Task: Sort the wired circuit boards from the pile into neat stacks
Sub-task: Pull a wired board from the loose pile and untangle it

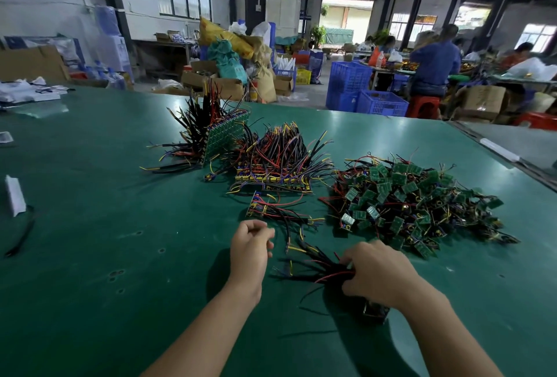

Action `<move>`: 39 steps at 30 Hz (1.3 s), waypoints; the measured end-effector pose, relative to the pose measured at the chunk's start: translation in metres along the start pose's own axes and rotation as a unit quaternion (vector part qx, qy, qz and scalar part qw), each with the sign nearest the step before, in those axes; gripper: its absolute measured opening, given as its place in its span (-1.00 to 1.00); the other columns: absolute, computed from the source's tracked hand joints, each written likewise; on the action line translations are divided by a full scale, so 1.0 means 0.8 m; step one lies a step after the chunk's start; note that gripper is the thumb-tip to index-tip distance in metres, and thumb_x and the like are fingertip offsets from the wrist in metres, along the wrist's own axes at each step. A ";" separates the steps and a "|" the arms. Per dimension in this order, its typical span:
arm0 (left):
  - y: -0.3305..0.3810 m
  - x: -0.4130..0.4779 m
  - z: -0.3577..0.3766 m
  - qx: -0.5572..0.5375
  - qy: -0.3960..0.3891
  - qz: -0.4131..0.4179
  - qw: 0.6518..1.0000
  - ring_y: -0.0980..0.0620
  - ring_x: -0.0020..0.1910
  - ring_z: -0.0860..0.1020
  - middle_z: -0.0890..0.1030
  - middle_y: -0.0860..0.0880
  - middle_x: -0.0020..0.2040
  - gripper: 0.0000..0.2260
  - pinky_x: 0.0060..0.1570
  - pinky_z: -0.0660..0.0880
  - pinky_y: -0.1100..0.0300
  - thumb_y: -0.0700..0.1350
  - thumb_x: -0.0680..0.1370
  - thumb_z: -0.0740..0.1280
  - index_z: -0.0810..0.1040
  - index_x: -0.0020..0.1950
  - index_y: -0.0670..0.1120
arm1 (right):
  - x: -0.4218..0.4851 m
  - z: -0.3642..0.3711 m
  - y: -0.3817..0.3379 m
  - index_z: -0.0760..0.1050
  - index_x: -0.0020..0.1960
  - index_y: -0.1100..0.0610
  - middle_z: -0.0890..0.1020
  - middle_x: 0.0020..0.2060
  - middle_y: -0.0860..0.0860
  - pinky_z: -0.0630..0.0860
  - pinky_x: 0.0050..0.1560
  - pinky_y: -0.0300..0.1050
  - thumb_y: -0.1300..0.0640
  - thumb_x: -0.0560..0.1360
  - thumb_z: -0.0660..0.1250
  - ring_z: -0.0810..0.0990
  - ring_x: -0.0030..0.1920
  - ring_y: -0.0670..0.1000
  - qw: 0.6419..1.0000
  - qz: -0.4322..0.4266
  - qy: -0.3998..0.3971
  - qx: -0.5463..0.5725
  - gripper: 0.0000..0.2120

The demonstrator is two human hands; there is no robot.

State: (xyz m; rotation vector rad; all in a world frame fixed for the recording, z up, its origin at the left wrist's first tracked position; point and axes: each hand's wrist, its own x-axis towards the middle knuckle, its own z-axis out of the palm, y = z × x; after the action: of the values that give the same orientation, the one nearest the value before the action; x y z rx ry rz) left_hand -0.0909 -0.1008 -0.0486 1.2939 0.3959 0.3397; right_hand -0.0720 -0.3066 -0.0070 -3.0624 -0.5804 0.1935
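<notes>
Wired circuit boards [319,274], low over tabletop [90,195]: being clutched in right hand [376,271], boards themselves mostly hiding beneath curled fingers. Hovering alongside, left hand [250,244] loosely curled, holding nothing. Crowding beyond, tangled pile [416,207] and sorted stacks [271,165].

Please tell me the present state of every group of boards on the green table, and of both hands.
Right hand: grips the bundle.
Left hand: fingers curled; any hold unclear.
Bundle: gripped, wires spread leftward.
Pile: loose, tangled, unsorted.
Flat stack: lying, boards aligned, wires up.
Leaning stack: on edge, tilted, wires leftward.
Short row: lying alone before the flat stack.
</notes>
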 end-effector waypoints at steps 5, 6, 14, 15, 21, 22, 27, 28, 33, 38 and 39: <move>-0.004 -0.003 0.003 0.048 -0.019 0.034 0.998 0.04 -0.33 0.43 0.48 -0.05 -0.27 -0.92 -0.32 0.41 0.14 -0.28 0.54 0.31 0.47 -0.09 -0.12 | 0.006 0.006 0.005 0.63 0.04 0.06 0.61 -0.35 0.00 0.44 -0.44 -0.09 -0.01 0.34 0.44 0.49 -0.40 -0.01 0.996 -0.017 0.013 0.088 -0.69; -0.005 -0.002 0.004 0.054 -0.019 0.041 0.998 0.04 -0.34 0.42 0.48 -0.05 -0.28 -0.93 -0.32 0.40 0.14 -0.28 0.54 0.31 0.47 -0.09 -0.13 | 0.006 0.004 0.006 0.63 0.02 0.04 0.62 -0.35 -0.02 0.45 -0.44 -0.14 0.01 0.35 0.45 0.50 -0.42 -0.03 0.991 -0.022 0.009 0.134 -0.73; -0.007 0.018 0.006 -0.079 0.055 0.022 0.995 0.06 -0.48 0.40 0.49 -0.04 -0.40 -0.75 -0.45 0.34 0.18 -0.06 0.67 0.12 0.41 -0.14 -0.11 | -0.001 -0.023 0.020 0.65 -0.17 -0.02 0.67 -0.41 0.01 0.49 -0.37 -0.11 0.27 0.36 0.41 0.54 -0.45 -0.02 0.889 -0.013 0.118 0.442 -0.80; -0.007 0.017 0.007 -0.064 0.044 0.030 0.997 0.05 -0.47 0.40 0.49 -0.04 -0.40 -0.75 -0.44 0.34 0.18 -0.06 0.68 0.12 0.41 -0.14 -0.12 | 0.000 -0.026 0.023 0.66 -0.16 -0.03 0.68 -0.39 0.02 0.51 -0.34 -0.07 0.31 0.38 0.41 0.56 -0.42 0.01 0.869 0.002 0.155 0.469 -0.76; -0.009 0.006 0.012 0.019 -0.005 0.075 0.997 0.13 -0.51 0.35 0.45 0.03 -0.44 -0.81 -0.50 0.31 0.27 -0.12 0.66 0.17 0.40 -0.13 -0.14 | 0.040 -0.086 0.075 0.45 0.18 -0.02 0.67 -0.18 -0.02 0.64 -0.36 -0.05 0.27 0.42 0.46 0.70 -0.30 0.03 0.789 0.121 0.340 0.497 -0.59; -0.008 0.005 0.012 0.024 -0.009 0.074 0.997 0.13 -0.51 0.34 0.45 0.05 -0.45 -0.83 -0.50 0.31 0.27 -0.12 0.65 0.18 0.41 -0.12 -0.14 | 0.048 -0.100 0.093 0.40 0.20 0.00 0.66 -0.14 0.00 0.63 -0.37 -0.07 0.25 0.42 0.47 0.70 -0.28 0.04 0.785 0.137 0.359 0.485 -0.56; -0.008 0.003 0.011 0.048 -0.028 0.074 0.996 0.17 -0.49 0.34 0.45 0.09 -0.47 -0.89 -0.48 0.31 0.26 -0.12 0.63 0.21 0.41 -0.06 -0.11 | 0.078 -0.149 0.190 0.51 0.17 0.17 0.60 -0.09 0.11 0.44 -0.36 -0.22 0.18 0.44 0.46 0.53 -0.28 -0.08 0.822 0.245 0.415 0.304 -0.68; -0.008 0.003 0.012 0.056 -0.029 0.076 0.995 0.17 -0.49 0.35 0.45 0.10 -0.47 -0.90 -0.48 0.31 0.26 -0.11 0.63 0.22 0.41 -0.06 -0.11 | 0.083 -0.151 0.207 0.55 0.14 0.21 0.60 -0.10 0.13 0.46 -0.25 -0.19 0.16 0.45 0.46 0.54 -0.23 -0.02 0.836 0.265 0.399 0.269 -0.70; -0.007 0.003 0.012 0.068 -0.034 0.083 0.994 0.15 -0.50 0.35 0.45 0.08 -0.46 -0.92 -0.46 0.32 0.23 -0.14 0.61 0.24 0.40 -0.06 -0.11 | 0.101 -0.123 0.262 0.58 0.14 0.31 0.63 -0.02 0.24 0.49 0.11 0.03 0.07 0.53 0.37 0.56 0.04 0.22 0.865 0.326 0.289 0.248 -0.68; -0.009 0.004 0.013 0.073 -0.037 0.083 0.993 0.10 -0.49 0.32 0.45 0.07 -0.45 -0.93 -0.45 0.31 0.19 -0.13 0.60 0.25 0.40 -0.05 -0.09 | 0.109 -0.081 0.249 0.16 0.53 0.27 0.27 0.46 0.34 0.24 0.39 0.12 -0.32 0.60 -0.19 0.29 0.44 0.31 0.891 0.320 0.180 0.269 -0.22; -0.008 0.005 0.014 0.076 -0.038 0.085 0.993 0.10 -0.49 0.32 0.44 0.07 -0.45 -0.93 -0.45 0.30 0.18 -0.13 0.60 0.25 0.40 -0.05 -0.09 | 0.109 -0.076 0.247 0.18 0.53 0.26 0.25 0.48 0.33 0.20 0.42 0.11 -0.36 0.57 -0.29 0.26 0.46 0.29 0.900 0.306 0.170 0.258 -0.15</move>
State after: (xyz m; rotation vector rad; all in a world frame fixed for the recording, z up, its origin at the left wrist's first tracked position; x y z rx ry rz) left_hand -0.0819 -0.1103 -0.0529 1.4885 0.2514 0.4075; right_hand 0.0881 -0.4584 0.0350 -2.5498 0.4050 -0.1630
